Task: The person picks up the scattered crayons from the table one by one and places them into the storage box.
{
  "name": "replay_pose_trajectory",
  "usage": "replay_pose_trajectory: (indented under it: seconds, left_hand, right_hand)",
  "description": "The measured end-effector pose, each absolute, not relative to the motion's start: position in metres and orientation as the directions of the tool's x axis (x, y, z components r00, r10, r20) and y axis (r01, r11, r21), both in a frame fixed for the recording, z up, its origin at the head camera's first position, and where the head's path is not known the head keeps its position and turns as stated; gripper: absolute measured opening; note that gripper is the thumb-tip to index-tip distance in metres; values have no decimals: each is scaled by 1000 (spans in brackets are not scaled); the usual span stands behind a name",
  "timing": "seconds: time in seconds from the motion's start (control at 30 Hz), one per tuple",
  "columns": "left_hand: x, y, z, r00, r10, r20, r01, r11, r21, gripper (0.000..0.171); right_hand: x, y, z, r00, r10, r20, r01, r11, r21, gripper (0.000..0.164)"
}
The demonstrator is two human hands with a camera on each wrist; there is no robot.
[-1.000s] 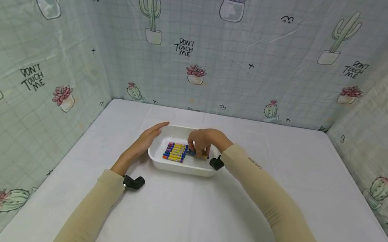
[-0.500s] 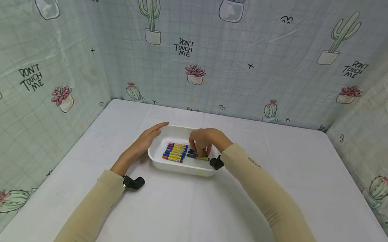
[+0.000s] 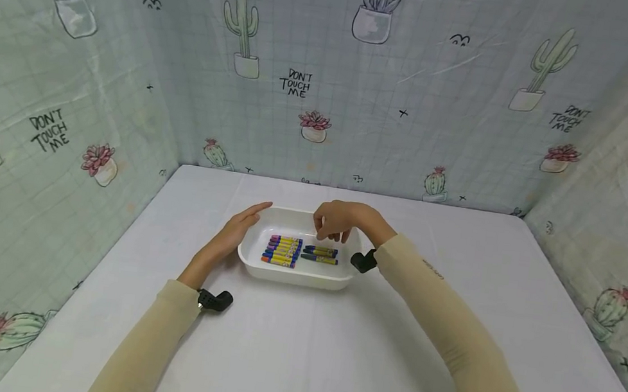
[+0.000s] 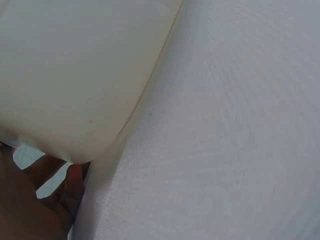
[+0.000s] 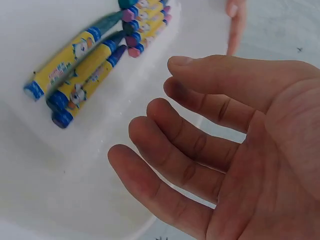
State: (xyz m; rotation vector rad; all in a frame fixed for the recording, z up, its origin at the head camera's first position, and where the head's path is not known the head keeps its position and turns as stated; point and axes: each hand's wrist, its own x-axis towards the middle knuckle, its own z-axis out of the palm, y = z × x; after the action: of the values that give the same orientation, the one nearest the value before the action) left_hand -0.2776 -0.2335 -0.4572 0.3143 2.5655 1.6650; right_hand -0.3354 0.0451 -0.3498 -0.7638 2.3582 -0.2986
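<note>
A white plastic tray [image 3: 295, 279] stands on the table with yellow-wrapped crayons in it. One neat row of crayons [image 3: 282, 256] lies in its left half, several side by side. To the right lies a smaller group of dark-tipped crayons [image 3: 320, 259], seen close up in the right wrist view as crayons [image 5: 62, 65] with blue ends. Over the tray's far right part hovers my right hand [image 3: 337, 220], fingers loosely bent and nothing in them. My left hand [image 3: 233, 231] rests along the tray's left side, fingers extended; its fingertips touch the tray wall [image 4: 75, 75] in the left wrist view.
White cloth covers the table [image 3: 272, 359], which reaches out on every side of the tray. A cactus-print curtain [image 3: 358, 110] hangs behind the table and along both sides. Black wrist cameras sit on both arms.
My right hand has let go of the crayons in the right group and risen up and back from them, uncovering them. The left hand stays at the tray.
</note>
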Motion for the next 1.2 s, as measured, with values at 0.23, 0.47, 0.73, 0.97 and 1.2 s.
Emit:
replay_pose_trajectory:
  seconds: [0.23, 0.47, 0.73, 0.97, 1.2]
  left_hand:
    - [-276, -233, -458, -975, 220, 35, 119, 382, 916, 49]
    - [-275, -235, -455, -977, 214, 16, 100, 388, 916, 48]
    - [-274, -242, -454, -972, 232, -27, 72, 410, 909, 50]
    - [-275, -246, -449, -970, 243, -6, 102, 427, 898, 51]
    - [-274, -256, -445, -981, 192, 5, 107, 521, 847, 52]
  right_hand:
    - [-330, 71, -333, -649, -627, -431, -479, 777, -408, 11]
    - [-323, 99, -320, -683, -641, -350, -477, 754, -451, 14]
    - [-322, 144, -322, -722, -638, -268, -456, 730, -508, 13]
    - [-323, 180, -320, -801, -571, -181, -415, 747, -520, 13]
    - [-324, 205, -325, -866, -497, -59, -405, 765, -501, 20]
